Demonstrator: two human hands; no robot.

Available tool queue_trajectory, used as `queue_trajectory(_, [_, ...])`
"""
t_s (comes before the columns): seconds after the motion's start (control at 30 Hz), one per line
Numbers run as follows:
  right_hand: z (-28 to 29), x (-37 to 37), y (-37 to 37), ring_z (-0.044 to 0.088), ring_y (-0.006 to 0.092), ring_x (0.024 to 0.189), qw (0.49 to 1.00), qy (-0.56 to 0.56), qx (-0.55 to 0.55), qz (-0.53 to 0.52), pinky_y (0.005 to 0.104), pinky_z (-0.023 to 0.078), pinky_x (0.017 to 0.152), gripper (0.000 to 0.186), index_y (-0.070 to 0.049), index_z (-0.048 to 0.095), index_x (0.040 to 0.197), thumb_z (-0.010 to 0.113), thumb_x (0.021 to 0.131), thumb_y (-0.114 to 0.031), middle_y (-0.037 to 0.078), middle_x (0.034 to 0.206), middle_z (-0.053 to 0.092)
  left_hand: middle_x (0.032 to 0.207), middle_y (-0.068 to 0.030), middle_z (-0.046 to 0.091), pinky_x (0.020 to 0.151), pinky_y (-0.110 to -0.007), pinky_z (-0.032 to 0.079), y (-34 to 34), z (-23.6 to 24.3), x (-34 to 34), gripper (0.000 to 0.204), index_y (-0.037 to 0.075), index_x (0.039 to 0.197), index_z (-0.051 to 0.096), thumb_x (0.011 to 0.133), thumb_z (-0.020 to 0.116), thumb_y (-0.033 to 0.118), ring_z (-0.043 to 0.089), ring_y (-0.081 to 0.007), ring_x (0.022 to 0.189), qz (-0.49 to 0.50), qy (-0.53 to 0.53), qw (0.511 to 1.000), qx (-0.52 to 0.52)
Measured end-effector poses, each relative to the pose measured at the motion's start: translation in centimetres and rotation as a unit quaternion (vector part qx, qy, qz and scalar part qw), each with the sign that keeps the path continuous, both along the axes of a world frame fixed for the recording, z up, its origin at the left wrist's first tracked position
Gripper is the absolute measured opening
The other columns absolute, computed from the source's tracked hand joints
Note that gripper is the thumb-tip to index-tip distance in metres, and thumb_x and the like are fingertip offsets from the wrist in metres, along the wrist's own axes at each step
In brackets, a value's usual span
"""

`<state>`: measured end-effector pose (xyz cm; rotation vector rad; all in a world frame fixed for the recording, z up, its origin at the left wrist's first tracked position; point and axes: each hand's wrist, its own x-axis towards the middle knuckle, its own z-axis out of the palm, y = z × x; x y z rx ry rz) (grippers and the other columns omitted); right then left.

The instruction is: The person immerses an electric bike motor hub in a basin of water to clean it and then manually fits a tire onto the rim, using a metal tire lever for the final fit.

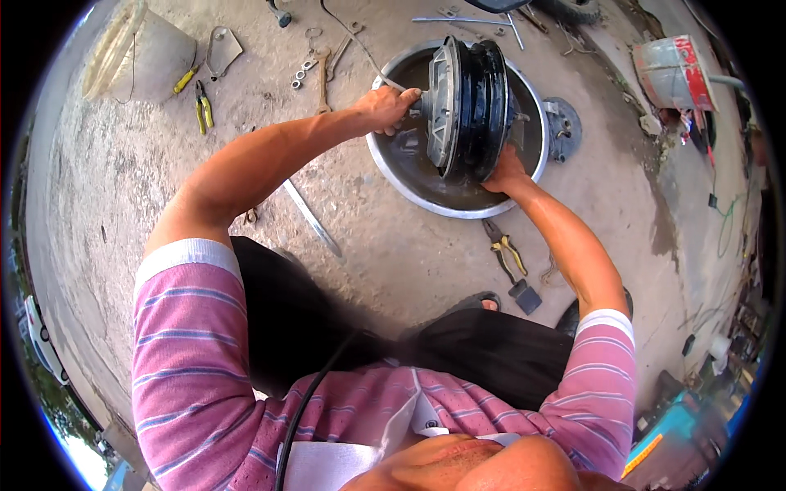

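Note:
A black wheel hub motor (468, 110) with a grey ribbed side cover stands on edge in a round metal basin (399, 182) of murky dark liquid. My left hand (389, 109) is closed around the axle end on its left, where a grey cable (372, 61) comes out. From the lower right, my right hand (506, 172) grips the motor's rim near the liquid; some of its fingers are hidden behind the motor. Touching or close by the basin's right side lies a grey round metal part (563, 129).
Yellow-handled pliers (508, 250) and a brush with a dark block (525, 296) lie below the basin. Left are a wrench (324, 80), pliers (203, 108) and a pale bucket (143, 57). A metal bar (311, 218) lies near my knee. A red-and-white bucket (675, 74) stands far right.

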<state>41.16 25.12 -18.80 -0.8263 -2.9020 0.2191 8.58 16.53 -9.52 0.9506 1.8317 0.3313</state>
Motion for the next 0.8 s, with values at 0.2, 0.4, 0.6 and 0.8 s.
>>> queue_trajectory(0.2, [4.1, -0.2, 2.8, 0.06, 0.0165, 0.066, 0.561, -0.042, -0.753, -0.341, 0.0255, 0.046, 0.054, 0.016, -0.006, 0.063, 0.096, 0.057, 0.099, -0.021, 0.004, 0.081, 0.059, 0.092, -0.0165, 0.074, 0.066, -0.035, 0.061, -0.1, 0.3, -0.2, 0.069, -0.002, 0.115, 0.068, 0.106, 0.037, 0.058, 0.075, -0.0261, 0.076, 0.0, -0.005, 1.0, 0.012])
queue_trajectory(0.4, [19.5, -1.7, 3.9, 0.062, 0.0139, 0.072, 0.748, 0.158, -0.602, -0.23, 0.0277, 0.044, 0.056, 0.017, -0.007, 0.063, 0.088, 0.059, 0.098, -0.019, 0.005, 0.084, 0.062, 0.089, -0.0167, 0.073, 0.07, -0.038, 0.061, -0.5, -0.2, 0.3, 0.069, -0.003, 0.116, 0.064, 0.106, 0.038, 0.06, 0.074, -0.0263, 0.078, -0.025, 0.022, 0.999, 0.042])
queue_trajectory(0.6, [19.0, -10.0, 6.7, 0.065, 0.0302, 0.1, 0.96, 0.24, -0.024, 0.14, 0.0393, 0.049, 0.092, 0.025, -0.001, 0.067, 0.101, 0.061, 0.094, -0.024, 0.01, 0.105, 0.069, 0.081, -0.0154, 0.072, 0.082, -0.045, 0.058, -1.0, -0.2, 0.5, 0.073, 0.0, 0.106, 0.068, 0.106, 0.031, 0.063, 0.075, -0.0298, 0.08, -0.019, 0.066, 0.996, 0.058])
queue_trajectory(0.8, [17.4, -12.8, 12.1, 0.065, 0.0295, 0.11, 0.985, 0.119, -0.104, 0.065, 0.0371, 0.048, 0.096, 0.027, -0.004, 0.069, 0.11, 0.058, 0.096, -0.025, 0.012, 0.112, 0.071, 0.103, -0.0254, 0.071, 0.09, -0.049, 0.054, -1.0, -1.2, -0.2, 0.072, -0.001, 0.119, 0.064, 0.106, 0.031, 0.061, 0.07, -0.0401, 0.102, -0.055, 0.105, 0.987, 0.112])
